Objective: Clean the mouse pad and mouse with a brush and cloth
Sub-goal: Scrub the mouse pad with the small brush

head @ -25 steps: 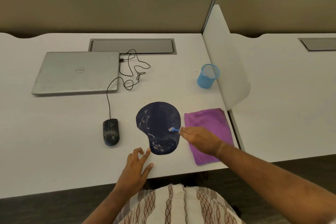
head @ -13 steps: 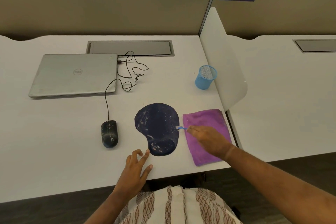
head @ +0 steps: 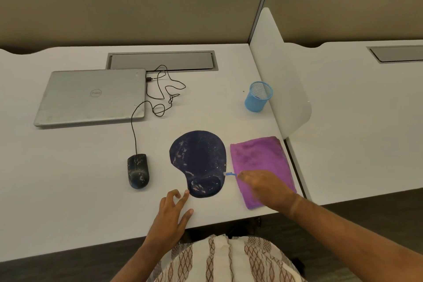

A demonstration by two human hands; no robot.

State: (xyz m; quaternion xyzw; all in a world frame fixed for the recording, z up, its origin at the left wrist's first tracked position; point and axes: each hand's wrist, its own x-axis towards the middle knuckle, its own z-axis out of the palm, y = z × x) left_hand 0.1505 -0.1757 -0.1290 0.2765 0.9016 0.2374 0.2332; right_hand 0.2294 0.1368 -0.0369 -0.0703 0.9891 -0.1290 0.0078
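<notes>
A dark blue mouse pad with a wrist rest lies on the white desk, speckled with pale dust. Left of it sits a dusty black wired mouse. A purple cloth lies flat to the pad's right. My right hand rests over the cloth and holds a small blue brush, whose tip sits at the pad's right edge. My left hand lies on the desk below the pad, fingers spread, one fingertip touching the pad's lower left rim.
A closed silver laptop lies at the back left, with the mouse's cable looped beside it. A blue mesh pen cup stands near the white divider panel. The desk's front edge runs just under my hands.
My right hand has drawn the brush rightward, from the pad's surface to its right edge. My left hand has stayed below the pad.
</notes>
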